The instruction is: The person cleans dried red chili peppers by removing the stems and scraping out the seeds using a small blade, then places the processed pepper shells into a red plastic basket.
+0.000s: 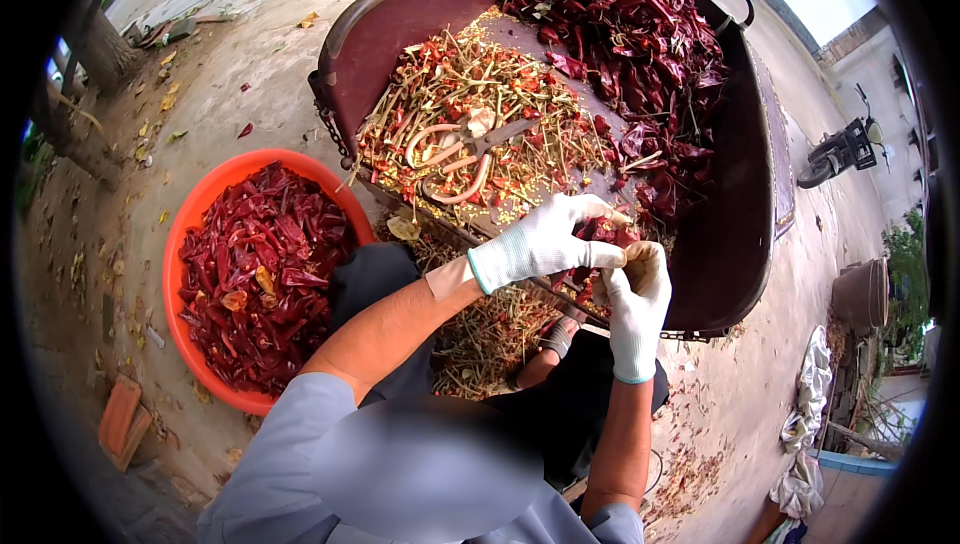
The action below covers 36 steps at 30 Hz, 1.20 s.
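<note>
My left hand [552, 238], in a white knit glove, is closed around a dried red chili pepper [606, 232] above the near edge of a maroon cart bed [738, 274]. Close against its thumb, my right hand [638, 302], gloved alike, has its fingers curled in a pinch. What lies between those fingertips is hidden. A pair of shears [470, 149] with pinkish handles rests on a heap of cut stems and yellow seeds [430, 84] in the bed. Whole dried chili peppers [625, 24] are piled at the bed's far right.
An orange tub [176, 274] full of cut red chili pieces [265, 274] stands on the ground to my left. Stems and scraps [490, 344] litter the ground between my feet. Bricks [122, 419] lie at lower left; a parked two-wheeler [845, 152] stands at far right.
</note>
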{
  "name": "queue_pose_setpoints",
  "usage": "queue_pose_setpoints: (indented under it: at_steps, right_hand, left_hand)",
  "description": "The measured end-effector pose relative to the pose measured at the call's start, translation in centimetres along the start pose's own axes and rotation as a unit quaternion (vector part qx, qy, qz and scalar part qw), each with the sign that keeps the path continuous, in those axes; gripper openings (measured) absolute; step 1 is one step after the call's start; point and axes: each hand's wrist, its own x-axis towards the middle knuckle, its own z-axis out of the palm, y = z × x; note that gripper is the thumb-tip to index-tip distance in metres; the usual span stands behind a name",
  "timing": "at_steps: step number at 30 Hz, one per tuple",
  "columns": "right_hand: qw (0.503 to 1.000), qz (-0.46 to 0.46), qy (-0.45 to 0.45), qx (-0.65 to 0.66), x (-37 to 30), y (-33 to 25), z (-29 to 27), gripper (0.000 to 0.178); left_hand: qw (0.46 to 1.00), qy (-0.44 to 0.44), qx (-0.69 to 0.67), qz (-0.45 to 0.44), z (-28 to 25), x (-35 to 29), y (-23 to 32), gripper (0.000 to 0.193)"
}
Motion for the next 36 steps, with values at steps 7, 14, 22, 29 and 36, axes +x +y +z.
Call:
queue_pose_setpoints:
  at_steps: [7,14,22,29,36]
  right_hand:
    - [0.99,0.035,0.034,-0.13,-0.7,-1.9,-1.0,0.016]
    - [0.917,-0.168,0.065,-0.357,-0.1,-1.6,-0.1,0.009]
    - [0.977,-0.046,0.071,-0.193,1.0,-1.1,0.9,0.01]
    - [0.877,0.141,0.015,0.458,3.1,1.4,0.1,0.014]
    - [0.994,0.032,0.071,-0.081,7.8,3.6,-2.8,0.025]
  left_hand:
    - [0.962,0.097,0.208,0.147,0.6,-0.4,-1.4,0.031]
    - [0.887,0.115,0.384,0.231,1.0,-0.9,-1.7,0.021]
    - [0.902,0.146,0.351,0.204,0.6,-0.9,-1.5,0.017]
    - [0.978,0.146,0.118,0.091,0.3,-0.5,-1.5,0.023]
    - [0.98,0.102,-0.146,-0.088,-1.6,-0.3,0.2,0.024]
